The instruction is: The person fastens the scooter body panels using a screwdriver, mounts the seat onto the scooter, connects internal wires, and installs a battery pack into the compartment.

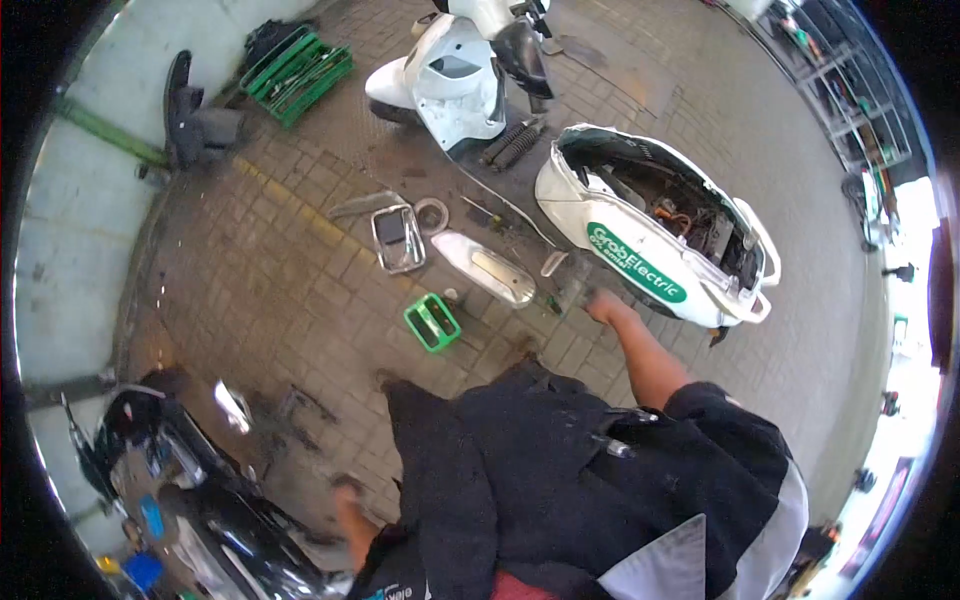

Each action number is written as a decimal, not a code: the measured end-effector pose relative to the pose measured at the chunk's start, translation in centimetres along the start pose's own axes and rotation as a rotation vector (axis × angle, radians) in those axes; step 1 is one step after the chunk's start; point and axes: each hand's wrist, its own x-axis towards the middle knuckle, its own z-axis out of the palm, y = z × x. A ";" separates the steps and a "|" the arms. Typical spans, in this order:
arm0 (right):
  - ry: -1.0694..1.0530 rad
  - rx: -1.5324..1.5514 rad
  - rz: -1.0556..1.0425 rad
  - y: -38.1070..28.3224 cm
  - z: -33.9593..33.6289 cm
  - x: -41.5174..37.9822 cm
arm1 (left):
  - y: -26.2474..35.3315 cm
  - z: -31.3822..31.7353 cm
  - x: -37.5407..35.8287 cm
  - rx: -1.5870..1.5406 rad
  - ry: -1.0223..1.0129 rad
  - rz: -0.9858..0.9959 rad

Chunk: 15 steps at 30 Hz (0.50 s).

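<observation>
My right hand point(600, 305) is low beside the white scooter body point(640, 262) with green "GrabElectric" lettering, near its lower edge; its fingers are too small and blurred to read. Off to the lower left, my left hand point(347, 487) hangs near the dark scooter point(235, 525), its fingers blurred. Between the hands and the white front part point(460, 80) lie a long white panel point(485, 268), a metal tray point(398, 240), a ring-shaped part point(432, 216) and a green caddy point(432, 322). A cable point(500, 196) runs over the ground to the scooter body.
A green toolbox point(297, 76) stands at the upper left beside a dark seat point(185, 115). Two shock absorbers point(513, 143) lie by the white front part. Dark metal parts point(300, 415) are on the paving near the dark scooter. A metal rack point(845, 95) stands at the upper right.
</observation>
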 end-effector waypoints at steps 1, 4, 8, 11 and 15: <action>0.003 -0.039 -0.027 -6.8 -2.0 -0.7 | 1.4 1.1 0.2 -0.295 -0.195 -0.267; 0.092 0.116 -0.162 -23.5 -2.3 -0.4 | -0.1 -0.3 4.3 -0.965 -0.299 -0.837; -0.028 0.124 -0.289 -41.5 6.3 2.1 | -9.6 -7.9 10.9 -1.044 -0.326 -0.842; -0.146 0.133 -0.217 -46.5 7.3 -1.5 | -16.1 -13.4 16.7 -1.019 -0.308 -0.802; -0.073 -0.041 0.022 -41.9 14.0 4.0 | -22.3 -20.8 26.5 -1.018 -0.265 -0.755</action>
